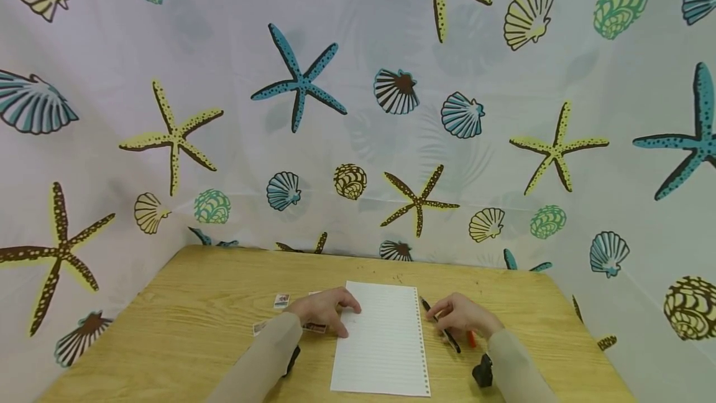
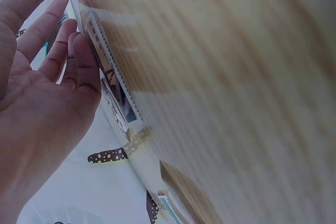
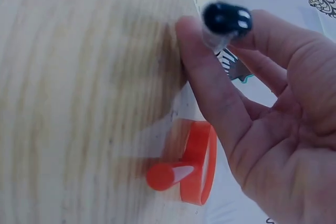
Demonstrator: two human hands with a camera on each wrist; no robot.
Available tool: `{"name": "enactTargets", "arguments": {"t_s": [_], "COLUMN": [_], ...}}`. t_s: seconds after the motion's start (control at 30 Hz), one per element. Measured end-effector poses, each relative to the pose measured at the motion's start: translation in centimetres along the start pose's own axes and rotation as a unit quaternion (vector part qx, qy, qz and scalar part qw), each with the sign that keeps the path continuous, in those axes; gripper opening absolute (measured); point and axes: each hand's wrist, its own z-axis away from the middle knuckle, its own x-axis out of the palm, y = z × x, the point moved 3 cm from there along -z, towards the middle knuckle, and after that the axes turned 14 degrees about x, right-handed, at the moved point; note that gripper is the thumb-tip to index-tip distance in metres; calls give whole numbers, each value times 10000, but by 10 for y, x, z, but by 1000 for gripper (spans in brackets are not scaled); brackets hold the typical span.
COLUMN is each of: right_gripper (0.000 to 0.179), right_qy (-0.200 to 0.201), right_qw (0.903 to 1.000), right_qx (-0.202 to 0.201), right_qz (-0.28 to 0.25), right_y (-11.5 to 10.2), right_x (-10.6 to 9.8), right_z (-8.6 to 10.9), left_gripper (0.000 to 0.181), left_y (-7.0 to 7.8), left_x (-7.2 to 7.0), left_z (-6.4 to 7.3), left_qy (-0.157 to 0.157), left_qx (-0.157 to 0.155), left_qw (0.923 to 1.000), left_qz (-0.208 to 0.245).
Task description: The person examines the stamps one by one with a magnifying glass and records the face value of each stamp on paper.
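A sheet of lined paper (image 1: 380, 341) with holes along its right edge lies on the table. My left hand (image 1: 324, 308) rests at its left edge, thumb and fingertips on the paper, holding nothing. In the left wrist view the left hand (image 2: 50, 93) has its fingers loosely extended beside a stamp (image 2: 113, 72). Right of the paper, my right hand (image 1: 461, 314) pinches a black pen (image 1: 450, 338), which slants down toward me. The right wrist view shows the pen's dark end (image 3: 227, 19) between thumb and fingers. Under that hand lies an orange ring with a stubby handle (image 3: 197, 166), like a magnifying glass.
Several small stamps lie around the left hand, among them one stamp (image 1: 281, 301) beyond it and another stamp (image 1: 315, 328) under the wrist. The wooden table (image 1: 168, 328) ends at a patterned curtain (image 1: 347, 142) with starfish and shells behind and at both sides.
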Motion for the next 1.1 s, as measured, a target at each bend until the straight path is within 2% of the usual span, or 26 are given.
{"name": "enactTargets", "arguments": {"t_s": [0.1, 0.2, 0.53, 0.63, 0.83, 1.0, 1.1], "right_gripper": [32, 37, 43, 43, 47, 45, 46], "right_qy": [-284, -386, 177, 154, -160, -119, -143], "right_qw": [9989, 9976, 9989, 9983, 9940, 9909, 9856], "right_qx": [123, 205, 135, 51, 60, 112, 153], "right_qz": [-358, -540, -418, -565, -1081, -1336, -1681], "right_y": [1, 3, 8, 5, -1, -1, 0], "right_x": [1, 1, 4, 5, 9, 12, 14], "right_z": [1, 2, -3, -3, -1, -1, -3], "left_gripper": [47, 47, 49, 50, 50, 50, 49], "left_y": [0, 0, -1, -2, -4, -3, -2], "left_x": [0, 0, 1, 1, 2, 3, 2], "left_z": [0, 1, 2, 2, -1, -1, -1], "left_qy": [-1, -11, -11, -25, -51, -47, -40], "left_qx": [5, 41, -51, -39, -11, -26, -16], "left_qw": [10000, 10000, 10000, 9999, 9999, 9999, 9998], "left_qz": [4, 51, -14, -94, -147, -151, -180]}}
